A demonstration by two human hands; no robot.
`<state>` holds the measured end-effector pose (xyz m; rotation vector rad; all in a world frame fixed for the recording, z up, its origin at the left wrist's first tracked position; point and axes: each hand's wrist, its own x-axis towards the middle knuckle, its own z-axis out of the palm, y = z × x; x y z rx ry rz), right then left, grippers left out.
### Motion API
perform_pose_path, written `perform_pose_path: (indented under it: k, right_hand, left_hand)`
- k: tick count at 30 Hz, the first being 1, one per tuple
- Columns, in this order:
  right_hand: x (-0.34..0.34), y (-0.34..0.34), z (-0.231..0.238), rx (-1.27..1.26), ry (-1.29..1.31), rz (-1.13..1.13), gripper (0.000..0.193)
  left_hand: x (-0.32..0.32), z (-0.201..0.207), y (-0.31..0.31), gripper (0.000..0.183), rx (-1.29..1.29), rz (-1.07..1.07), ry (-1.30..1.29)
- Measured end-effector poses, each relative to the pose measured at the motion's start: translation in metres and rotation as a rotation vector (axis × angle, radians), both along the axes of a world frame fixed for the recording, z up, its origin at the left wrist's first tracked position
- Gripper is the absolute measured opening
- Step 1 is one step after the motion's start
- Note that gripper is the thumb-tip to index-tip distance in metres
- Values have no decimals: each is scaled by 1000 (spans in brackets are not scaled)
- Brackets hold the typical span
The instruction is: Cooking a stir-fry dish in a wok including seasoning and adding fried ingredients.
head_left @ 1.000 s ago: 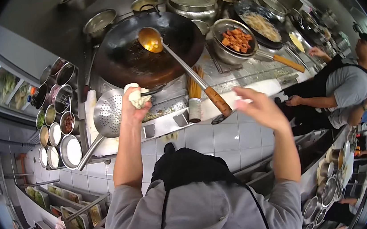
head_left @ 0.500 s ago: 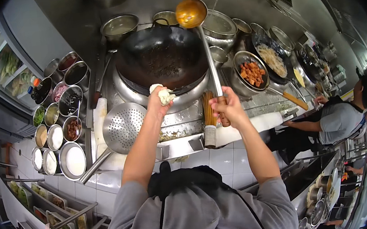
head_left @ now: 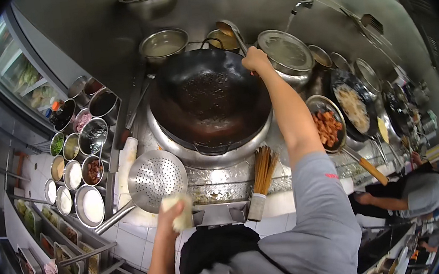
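My left hand [head_left: 168, 220] is closed around a pale folded cloth [head_left: 181, 211], smeared a little by motion, near the front edge of the stove beside the perforated strainer [head_left: 157, 178]. Reaching far forward, my right hand [head_left: 257, 61] grips the ladle [head_left: 240, 41] by its handle. The ladle's bowl is tipped at the metal pot of yellowish liquid [head_left: 224, 40] behind the wok; how deep it dips I cannot tell. The dark wok [head_left: 210, 103] rests on the burner ring, with a wet sheen and no food in it.
A bamboo wok brush [head_left: 262, 183] lies at the stove's front edge. Right of my arm is a strainer of reddish-brown pieces [head_left: 328, 128]. Water runs from a tap [head_left: 302, 5] near a lidded pot [head_left: 285, 50]. Several seasoning pots [head_left: 89, 207] stand left. A co-worker [head_left: 423, 193] is at right.
My right hand has moved forward, taking the ladle from above the wok's right side to the back pot. My left hand has drawn back toward me from the wok's rim with the cloth.
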<state>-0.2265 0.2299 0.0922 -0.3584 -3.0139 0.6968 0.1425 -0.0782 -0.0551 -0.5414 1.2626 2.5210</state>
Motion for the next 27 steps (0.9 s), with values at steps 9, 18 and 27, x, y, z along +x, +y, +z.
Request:
perform_pose_path:
  k: [9,18,27]
  right_hand:
    - [-100,15,-17,-1156,-300,-116,17]
    - [-50,20,27,-34,-68,145,7]
    - [-89,7,-17,-976,-223,-98,10]
  left_hand:
    - [263,-142,-119,38,-551,179,-605]
    - [393,-158,-81,16,-619,92,-825]
    - [226,-126,-124,12,-596,57,-661]
